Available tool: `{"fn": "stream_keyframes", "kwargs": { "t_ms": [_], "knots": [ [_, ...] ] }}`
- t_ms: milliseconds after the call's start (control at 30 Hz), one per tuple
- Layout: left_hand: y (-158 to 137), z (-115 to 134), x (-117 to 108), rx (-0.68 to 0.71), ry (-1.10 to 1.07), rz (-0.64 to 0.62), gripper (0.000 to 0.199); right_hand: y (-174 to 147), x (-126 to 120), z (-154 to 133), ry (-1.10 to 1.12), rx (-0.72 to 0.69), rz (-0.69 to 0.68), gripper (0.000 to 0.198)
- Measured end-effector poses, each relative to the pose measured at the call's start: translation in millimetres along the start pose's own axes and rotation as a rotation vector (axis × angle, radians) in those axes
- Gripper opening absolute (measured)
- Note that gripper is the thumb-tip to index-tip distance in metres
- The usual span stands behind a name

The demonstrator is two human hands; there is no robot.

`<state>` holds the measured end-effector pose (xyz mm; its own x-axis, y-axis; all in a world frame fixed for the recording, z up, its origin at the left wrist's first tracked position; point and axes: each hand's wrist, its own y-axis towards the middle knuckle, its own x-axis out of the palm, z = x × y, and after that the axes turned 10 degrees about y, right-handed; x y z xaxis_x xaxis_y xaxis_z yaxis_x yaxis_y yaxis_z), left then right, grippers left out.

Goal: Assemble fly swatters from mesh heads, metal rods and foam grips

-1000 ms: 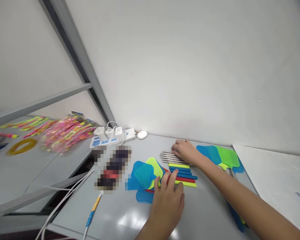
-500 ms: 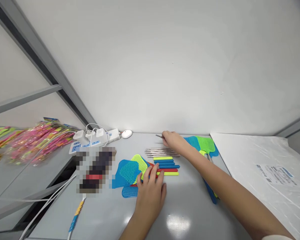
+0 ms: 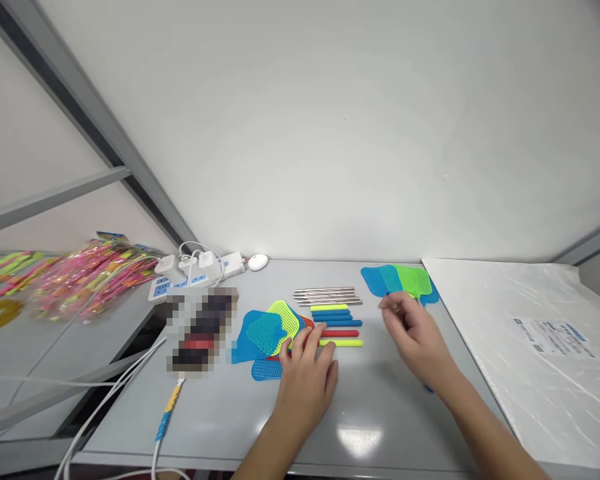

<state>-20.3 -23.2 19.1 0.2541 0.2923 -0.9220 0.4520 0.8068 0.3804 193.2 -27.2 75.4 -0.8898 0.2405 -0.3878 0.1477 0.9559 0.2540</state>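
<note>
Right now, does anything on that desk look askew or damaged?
Nothing looks spilled or broken. The swatter heads by the left hand overlap at mixed angles, untidy beside the rods and handles, which lie roughly parallel. Left of the swatter heads, a pixelated patch oddly hides detail.

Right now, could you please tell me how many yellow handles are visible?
2: the upper yellow handle, beside the rods, and the lower yellow handle, by the left hand. Others may be hidden.
</note>
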Motion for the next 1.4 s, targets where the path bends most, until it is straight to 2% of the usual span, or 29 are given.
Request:
{"fn": "stream_keyframes", "kwargs": {
  "t_ms": [100,167,333,367,467,567,833,1000,1133,1267,1400],
  "knots": [
    [-2.6,-16.3,-10.4,-0.02,-0.028,0.021,0.027,-8.0,21.5,2.6,-0.202,-0.007,-0.299,0.015],
    [-8.2,-36.4,-14.8,-0.048,-0.042,0.036,0.032,-13.4,41.4,1.8,-0.311,-0.085,-0.402,0.017],
    [-30.5,-86.4,-10.4,-0.216,-0.059,0.09,0.038,-20.4,100.7,-4.1,-0.587,-0.334,-0.47,0.025],
    [-34.1,-91.5,-7.8,-0.248,-0.06,0.094,0.038,-19.9,111.6,-5.1,-0.644,-0.394,-0.477,0.029],
    [-39.5,-97.1,-0.4,-0.29,-0.047,0.075,0.038,-16.4,135.4,-5.8,-0.698,-0.46,-0.481,0.038],
    [-38.1,-97.8,4.0,-0.294,-0.027,0.04,0.037,-13.5,143.7,-3.5,-0.715,-0.478,-0.477,0.035],
    [-32.2,-106.1,9.4,-0.25,-0.023,0.038,0.038,-18.0,131.2,7.2,-0.734,-0.582,-0.5,0.015],
    [-34.0,-110.4,13.4,-0.234,-0.029,0.046,0.038,-18.2,124.4,6.2,-0.702,-0.769,-0.437,0.018],
    [-33.9,-113.0,14.9,-0.215,-0.095,0.042,0.039,-18.0,102.6,1.2,-0.626,-0.873,-0.309,0.022],
    [-31.8,-113.3,12.1,-0.218,-0.1,0.014,0.039,-30.1,60.4,8.0,-0.492,-0.931,-0.108,0.028],
    [-32.2,-105.3,4.7,-0.19,-0.068,0.025,0.03,-48.3,24.9,18.7,-0.387,-0.842,0.162,0.039]
  ]
}}
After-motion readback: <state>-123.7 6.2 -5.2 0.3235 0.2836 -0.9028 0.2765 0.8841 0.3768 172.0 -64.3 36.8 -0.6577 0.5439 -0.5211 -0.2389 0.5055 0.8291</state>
